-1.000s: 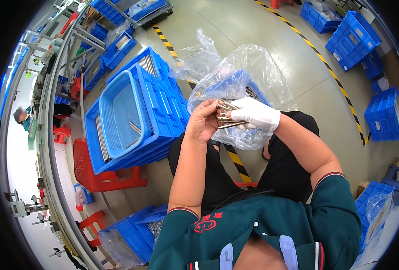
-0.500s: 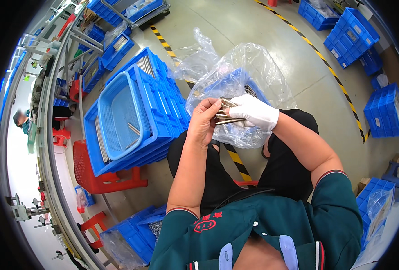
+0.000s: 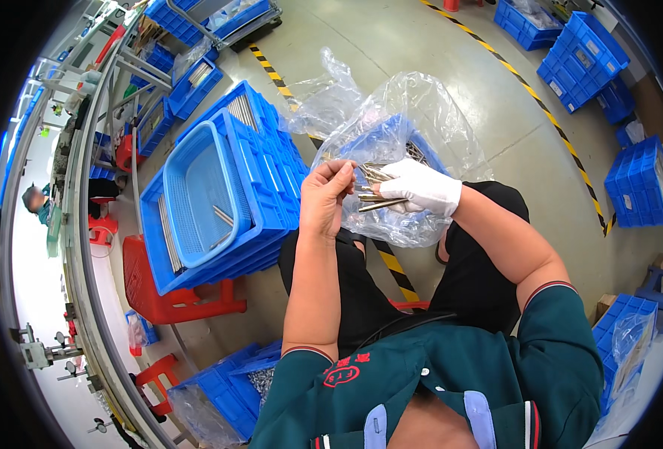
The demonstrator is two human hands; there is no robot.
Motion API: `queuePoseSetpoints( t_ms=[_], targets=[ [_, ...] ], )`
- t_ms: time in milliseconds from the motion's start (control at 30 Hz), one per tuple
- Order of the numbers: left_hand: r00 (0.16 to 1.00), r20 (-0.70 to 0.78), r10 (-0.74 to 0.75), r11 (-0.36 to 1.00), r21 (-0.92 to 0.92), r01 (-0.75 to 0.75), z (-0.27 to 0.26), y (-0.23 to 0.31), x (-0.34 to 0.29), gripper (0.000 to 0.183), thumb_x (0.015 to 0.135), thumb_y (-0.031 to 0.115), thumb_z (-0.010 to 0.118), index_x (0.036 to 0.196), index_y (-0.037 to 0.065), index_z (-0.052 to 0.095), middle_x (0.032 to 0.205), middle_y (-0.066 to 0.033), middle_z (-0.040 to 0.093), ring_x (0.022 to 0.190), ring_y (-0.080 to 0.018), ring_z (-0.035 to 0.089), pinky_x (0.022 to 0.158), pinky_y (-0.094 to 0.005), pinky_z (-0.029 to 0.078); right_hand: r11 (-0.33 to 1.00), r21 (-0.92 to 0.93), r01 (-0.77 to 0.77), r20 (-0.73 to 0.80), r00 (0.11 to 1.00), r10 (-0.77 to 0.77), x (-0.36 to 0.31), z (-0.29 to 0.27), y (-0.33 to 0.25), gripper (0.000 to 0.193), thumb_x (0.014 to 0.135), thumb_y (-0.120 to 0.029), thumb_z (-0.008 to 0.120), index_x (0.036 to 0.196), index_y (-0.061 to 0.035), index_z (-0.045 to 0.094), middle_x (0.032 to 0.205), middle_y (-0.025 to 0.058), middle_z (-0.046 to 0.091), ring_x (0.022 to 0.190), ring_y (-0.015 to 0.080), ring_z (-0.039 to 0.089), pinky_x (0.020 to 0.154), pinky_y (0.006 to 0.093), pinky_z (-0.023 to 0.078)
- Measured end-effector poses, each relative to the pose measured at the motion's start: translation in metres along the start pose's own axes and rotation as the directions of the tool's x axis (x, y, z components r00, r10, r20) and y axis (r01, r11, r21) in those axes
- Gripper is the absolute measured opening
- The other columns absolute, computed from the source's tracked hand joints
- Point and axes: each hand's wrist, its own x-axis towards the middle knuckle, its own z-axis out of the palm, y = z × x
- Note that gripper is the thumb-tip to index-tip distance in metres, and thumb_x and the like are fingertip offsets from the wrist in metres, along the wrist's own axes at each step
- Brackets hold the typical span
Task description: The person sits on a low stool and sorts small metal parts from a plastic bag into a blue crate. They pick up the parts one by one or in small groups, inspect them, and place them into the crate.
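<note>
My right hand (image 3: 421,187), in a white glove, is closed around a bundle of slim metal rods (image 3: 376,200); their ends stick out to the left, fanned apart. My bare left hand (image 3: 327,196) is beside those ends, fingers curled, thumb and forefinger pinched together close to the upper rods. Whatever sits in that pinch is too small to make out. Under both hands, between my knees, stands a blue crate (image 3: 380,142) lined with a clear plastic bag (image 3: 443,105); more metal pieces (image 3: 416,153) show inside it.
To the left, a light blue basket (image 3: 189,161) with a few rods rests on stacked blue crates (image 3: 271,168). Beside them are a red stool (image 3: 148,277) and a metal-framed bench (image 3: 84,224). Blue crates (image 3: 634,187) line the right side. A person (image 3: 36,198) sits beyond the bench.
My left hand has drawn a little to the left, away from the rod bundle, its fingers curling more. My right hand keeps its hold almost in place, and the rod ends are more exposed.
</note>
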Motion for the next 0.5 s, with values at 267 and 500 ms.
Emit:
queuePoseSetpoints(
  t_ms=[267, 500],
  targets=[
    [0.982, 0.139, -0.131, 0.986, -0.081, 0.144, -0.0016, -0.0039, 0.0019, 0.019, 0.087, 0.013, 0.065, 0.098, -0.003, 0.064, 0.082, -0.0084, 0.067, 0.071, -0.0140, 0.063, 0.068, -0.0274, 0.052, 0.998, -0.054, -0.014, 0.036, 0.999, 0.015, -0.0038, 0.0031, -0.0070, 0.023, 0.087, -0.028, 0.061, 0.082, -0.0049, 0.060, 0.058, 0.0015, 0.053, 0.047, 0.0063, 0.044, 0.042, 0.0221, 0.031],
    [0.982, 0.137, -0.129, 0.987, -0.078, 0.140, 0.0047, 0.0003, -0.0002, 0.017, 0.084, 0.012, 0.069, 0.094, -0.001, 0.066, 0.083, -0.0068, 0.067, 0.072, -0.0126, 0.062, 0.070, -0.0266, 0.050, 0.998, -0.063, -0.002, 0.043, 0.999, 0.005, -0.0017, 0.0017, -0.0013, 0.023, 0.087, -0.028, 0.060, 0.082, -0.0053, 0.060, 0.059, 0.0010, 0.053, 0.047, 0.0063, 0.044, 0.043, 0.0218, 0.031]
  ],
)
